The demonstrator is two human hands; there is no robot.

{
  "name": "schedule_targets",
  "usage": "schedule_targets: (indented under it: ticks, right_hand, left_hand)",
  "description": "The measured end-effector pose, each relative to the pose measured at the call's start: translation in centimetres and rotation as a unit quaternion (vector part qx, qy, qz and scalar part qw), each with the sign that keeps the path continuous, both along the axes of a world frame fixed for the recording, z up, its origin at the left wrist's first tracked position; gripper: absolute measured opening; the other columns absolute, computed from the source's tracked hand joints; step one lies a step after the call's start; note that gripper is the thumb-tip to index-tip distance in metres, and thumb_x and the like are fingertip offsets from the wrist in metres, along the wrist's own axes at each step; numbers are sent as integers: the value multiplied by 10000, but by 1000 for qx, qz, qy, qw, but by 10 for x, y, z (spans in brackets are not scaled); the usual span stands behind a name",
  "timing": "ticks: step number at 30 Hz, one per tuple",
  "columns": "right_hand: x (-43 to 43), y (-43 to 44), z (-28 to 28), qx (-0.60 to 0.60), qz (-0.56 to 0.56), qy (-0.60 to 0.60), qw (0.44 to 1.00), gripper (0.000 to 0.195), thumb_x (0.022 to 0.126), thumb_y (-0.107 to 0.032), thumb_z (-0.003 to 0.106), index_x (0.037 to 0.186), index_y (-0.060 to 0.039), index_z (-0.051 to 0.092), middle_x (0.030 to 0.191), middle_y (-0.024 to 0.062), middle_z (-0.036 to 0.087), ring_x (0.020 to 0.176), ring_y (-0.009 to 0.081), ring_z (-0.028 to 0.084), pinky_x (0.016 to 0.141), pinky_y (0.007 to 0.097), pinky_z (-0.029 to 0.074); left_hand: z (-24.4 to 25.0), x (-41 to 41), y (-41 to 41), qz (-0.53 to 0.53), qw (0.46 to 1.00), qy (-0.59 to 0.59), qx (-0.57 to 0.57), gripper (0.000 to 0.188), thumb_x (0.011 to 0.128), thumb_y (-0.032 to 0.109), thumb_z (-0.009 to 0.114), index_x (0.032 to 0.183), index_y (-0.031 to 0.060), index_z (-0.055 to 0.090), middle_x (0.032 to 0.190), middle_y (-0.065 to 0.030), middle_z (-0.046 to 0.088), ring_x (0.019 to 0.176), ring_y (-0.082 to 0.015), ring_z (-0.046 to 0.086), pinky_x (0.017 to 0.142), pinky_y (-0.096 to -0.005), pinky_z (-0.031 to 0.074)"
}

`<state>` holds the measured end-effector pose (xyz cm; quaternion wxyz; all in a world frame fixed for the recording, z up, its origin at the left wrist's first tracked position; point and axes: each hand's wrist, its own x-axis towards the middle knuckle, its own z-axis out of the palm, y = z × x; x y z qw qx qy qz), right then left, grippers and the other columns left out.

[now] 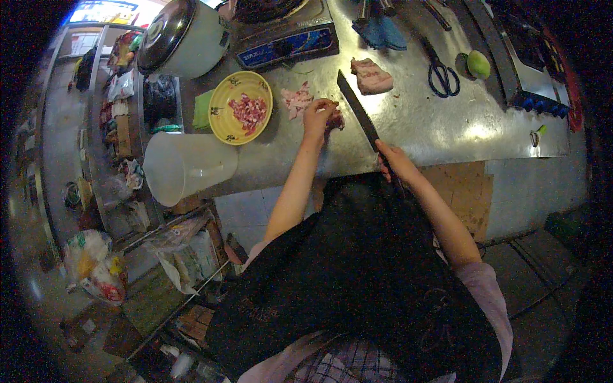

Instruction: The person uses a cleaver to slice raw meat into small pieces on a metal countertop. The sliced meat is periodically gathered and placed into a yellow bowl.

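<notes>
On the steel counter, my left hand (318, 119) has its fingertips bent over a small dark red piece of meat (337, 120). My right hand (397, 163) grips the handle of a long dark knife (358, 109), whose blade points away over the counter, apart from the meat. Pale sliced meat (297, 99) lies just left of my left hand. Further left, a yellow bowl (220, 122) holds chopped red and white meat (248, 112). A thick slab of pork (371, 76) rests beyond the blade, to its right.
A clear plastic container (191, 163) lies near the left edge; a lidded pot (191, 43) stands behind. At the back are a portable stove (287, 47) and a blue cloth (380, 33). Scissors (441, 76), a green fruit (478, 65) and a peeler-like tool (536, 138) lie right.
</notes>
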<state>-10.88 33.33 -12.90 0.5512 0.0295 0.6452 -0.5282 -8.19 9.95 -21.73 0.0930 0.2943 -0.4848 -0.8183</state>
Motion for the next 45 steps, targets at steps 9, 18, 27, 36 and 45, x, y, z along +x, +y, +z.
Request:
schedule_targets:
  ticks: [9,18,27,36,45]
  right_hand:
    - [4,-2,5,2,-23,-12,1000,456,819,-518,449,651,-94,434,466,2,414,363,110,384,366,243,321]
    - [7,1,4,-36,-37,-11,999,447,814,-520,461,653,-103,432,470,-2,413,366,104,374,366,238,315]
    - [10,2,-2,-11,-46,13,999,501,808,-544,445,589,-94,451,452,10,434,359,120,411,371,255,340]
    - [21,-7,-1,8,-12,15,1000,475,807,-521,467,617,-86,457,464,15,442,357,121,407,360,247,334]
    - [25,-11,-9,14,9,11,1000,462,806,-512,480,622,-89,458,469,10,434,364,113,401,354,242,321]
  left_hand:
    - [65,-3,11,-6,999,23,-49,88,796,20,546,877,-7,523,886,-112,601,781,-174,602,649,-240,495]
    - [131,-10,26,-2,967,113,-227,124,777,17,571,892,-9,532,846,-110,610,763,-159,593,682,-239,474]
    - [72,6,25,55,997,-2,-63,92,757,32,608,767,-19,532,765,-103,609,658,-127,557,596,-224,439]
    - [9,29,49,-28,866,-174,-467,257,711,195,656,797,10,500,664,-121,582,622,-276,578,571,-365,447]
    - [20,38,43,-129,705,-221,-661,221,766,269,540,764,55,596,775,-142,591,673,-323,571,597,-414,448]
